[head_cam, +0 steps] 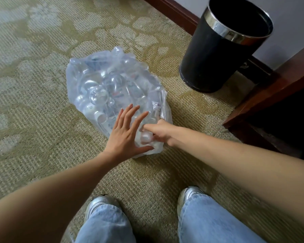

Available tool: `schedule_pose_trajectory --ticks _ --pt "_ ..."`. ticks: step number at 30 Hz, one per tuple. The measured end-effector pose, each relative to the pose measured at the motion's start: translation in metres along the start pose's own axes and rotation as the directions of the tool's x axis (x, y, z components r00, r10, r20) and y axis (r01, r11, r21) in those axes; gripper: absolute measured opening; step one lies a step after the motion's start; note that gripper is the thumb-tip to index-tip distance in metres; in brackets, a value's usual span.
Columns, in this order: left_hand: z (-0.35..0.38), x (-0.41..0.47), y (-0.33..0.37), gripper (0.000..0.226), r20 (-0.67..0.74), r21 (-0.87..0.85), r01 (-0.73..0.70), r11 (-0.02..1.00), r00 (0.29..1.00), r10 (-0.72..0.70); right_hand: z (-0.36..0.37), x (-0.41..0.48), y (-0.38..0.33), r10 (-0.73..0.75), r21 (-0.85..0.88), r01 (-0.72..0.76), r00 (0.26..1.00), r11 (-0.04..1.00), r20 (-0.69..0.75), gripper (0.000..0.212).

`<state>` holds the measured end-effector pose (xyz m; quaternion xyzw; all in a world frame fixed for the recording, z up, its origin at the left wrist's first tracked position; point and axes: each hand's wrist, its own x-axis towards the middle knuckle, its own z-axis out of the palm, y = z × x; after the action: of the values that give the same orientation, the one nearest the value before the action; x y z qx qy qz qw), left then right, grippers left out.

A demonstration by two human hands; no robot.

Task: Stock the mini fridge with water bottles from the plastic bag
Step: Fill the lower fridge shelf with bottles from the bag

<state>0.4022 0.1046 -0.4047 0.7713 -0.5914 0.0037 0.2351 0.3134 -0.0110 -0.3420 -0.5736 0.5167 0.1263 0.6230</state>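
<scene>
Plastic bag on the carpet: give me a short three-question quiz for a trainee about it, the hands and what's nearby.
1. True or false: the left hand rests on the plastic bag with fingers straight and spread.
2. Where does the black bin stand? A) left of the bag; B) right of and beyond the bag; C) on top of the bag.
3. Fill in: the right hand, fingers curled, grips the bag at its ___ end (near or far).

Key: 1 true; 2 B; 3 near.
</scene>
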Motion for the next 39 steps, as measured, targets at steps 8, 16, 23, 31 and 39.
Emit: schedule_pose_trajectory --ticks 8,16,23,31,39 --pt "0.0 0.003 -0.002 0.095 -0.052 -0.029 0.005 1.0 0.999 -0.006 -0.017 -0.018 -0.019 0.069 0.243 -0.098 0.989 0.965 0.128 0.025" --pt "-0.001 0.002 0.002 0.096 -0.003 0.028 0.014 1.0 1.0 -0.014 -0.023 -0.013 -0.05 0.248 -0.247 -0.218 0.964 0.944 0.096 0.03" --pt "0.0 0.004 0.003 0.1 0.036 0.093 0.0 0.996 0.999 -0.003 -0.018 -0.008 -0.037 -0.027 -0.327 0.007 0.998 0.945 -0.056 0.073" --pt "-0.007 0.037 0.017 0.115 0.114 0.173 -0.063 0.983 0.993 0.043 -0.026 -0.006 -0.023 -0.079 -0.234 0.053 0.992 0.971 -0.102 0.083" --pt "-0.001 0.052 0.019 0.118 0.2 0.296 -0.046 0.954 0.98 -0.015 -0.072 -0.023 -0.027 0.04 -0.413 0.03 0.986 0.91 0.16 0.02"
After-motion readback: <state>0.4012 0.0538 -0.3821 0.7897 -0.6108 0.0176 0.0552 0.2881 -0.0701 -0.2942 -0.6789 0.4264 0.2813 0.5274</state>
